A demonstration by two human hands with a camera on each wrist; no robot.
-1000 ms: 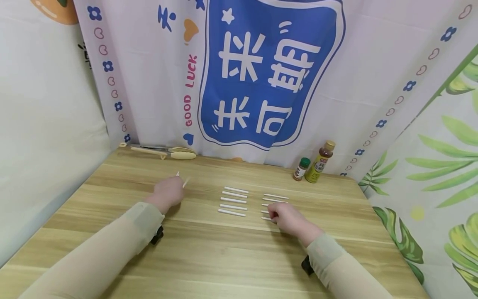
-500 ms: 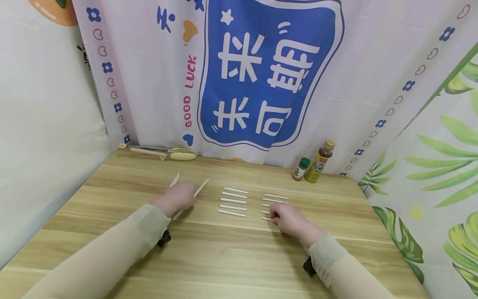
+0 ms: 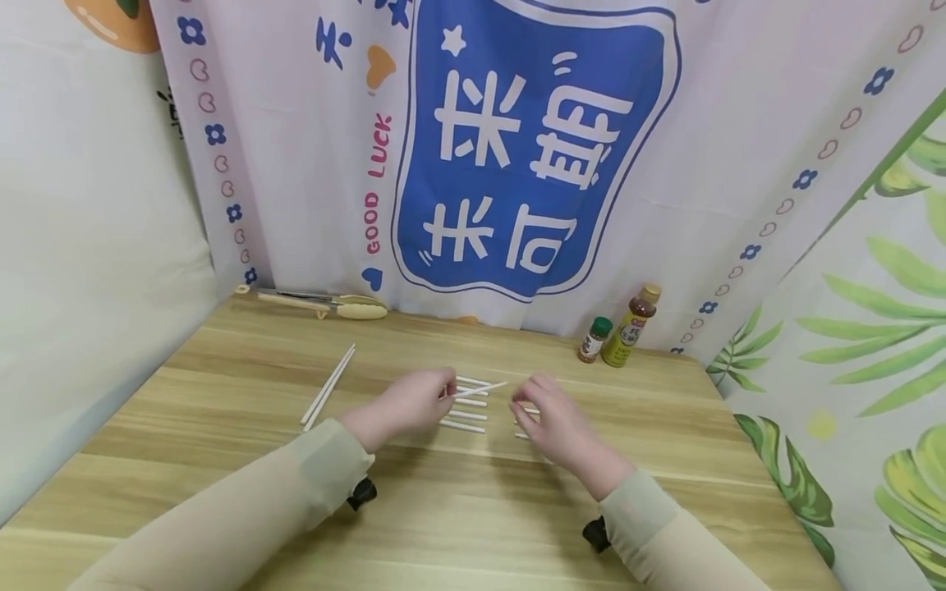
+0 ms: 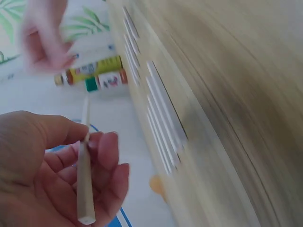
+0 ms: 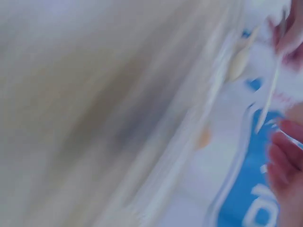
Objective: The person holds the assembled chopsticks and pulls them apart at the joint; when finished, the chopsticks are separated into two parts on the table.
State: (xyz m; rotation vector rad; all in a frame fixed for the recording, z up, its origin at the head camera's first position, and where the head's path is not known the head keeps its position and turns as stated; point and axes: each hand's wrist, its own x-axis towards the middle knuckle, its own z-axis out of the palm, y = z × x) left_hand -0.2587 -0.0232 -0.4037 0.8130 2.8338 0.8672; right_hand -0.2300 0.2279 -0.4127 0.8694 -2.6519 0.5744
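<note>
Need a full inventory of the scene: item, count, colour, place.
Held stick: 1, off-white, pinched in left hand
Left sticks: 2, white, table's left side
Middle sticks: about 5, white, in a row mid-table
Right sticks: several, count partly hidden, white, by right hand
Tongs: 1, silver and cream, back left
Jar: 1, green cap, back right
Bottle: 1, yellow label, right of jar
Table: 1, wood-brown, under everything
Printed cloth: 1, white with blue panel, behind table
Leaf-print cloth: 1, white and green, right
Black wrist devices: 2, black, below the wrists
Sleeves: 2, beige, lower left and right
Hands: 2, over the table
</note>
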